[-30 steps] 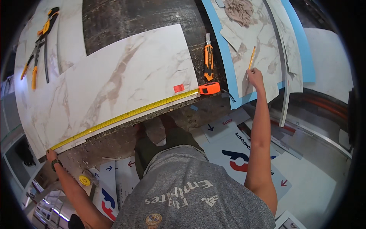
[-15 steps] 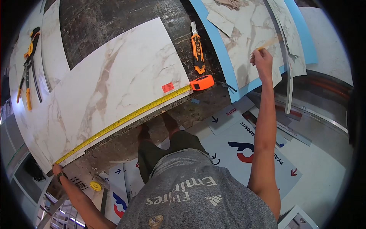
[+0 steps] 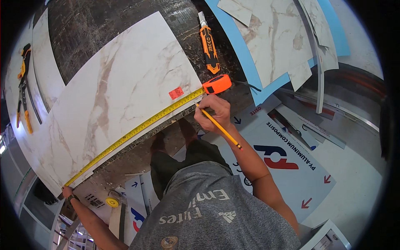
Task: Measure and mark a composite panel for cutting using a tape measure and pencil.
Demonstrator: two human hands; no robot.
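A yellow tape measure blade (image 3: 137, 130) lies stretched along the near edge of a white marble-patterned panel (image 3: 125, 79). Its orange case (image 3: 217, 83) rests at the panel's right corner. At the far left end of the blade, my left hand (image 3: 67, 191) is closed on the tape's tip at the panel's corner; its fingers are small and partly hidden. My right hand (image 3: 214, 112) grips a yellow pencil (image 3: 221, 128), its point on or just above the panel's near edge, beside the blade close to the case. A small red sticker (image 3: 176, 93) is on the panel.
An orange and black utility knife (image 3: 208, 46) lies on the dark worktable (image 3: 96, 25) beyond the case. Yellow and black snips (image 3: 23, 87) lie at far left. Marble-patterned offcuts (image 3: 275, 37) over a blue sheet (image 3: 246, 62) are at right. Printed panels (image 3: 287, 187) cover the floor.
My right hand has come left and nearer, from above the offcuts to the tape's case end, bringing the pencil to the panel's edge. My left hand stays at the tape's tip.
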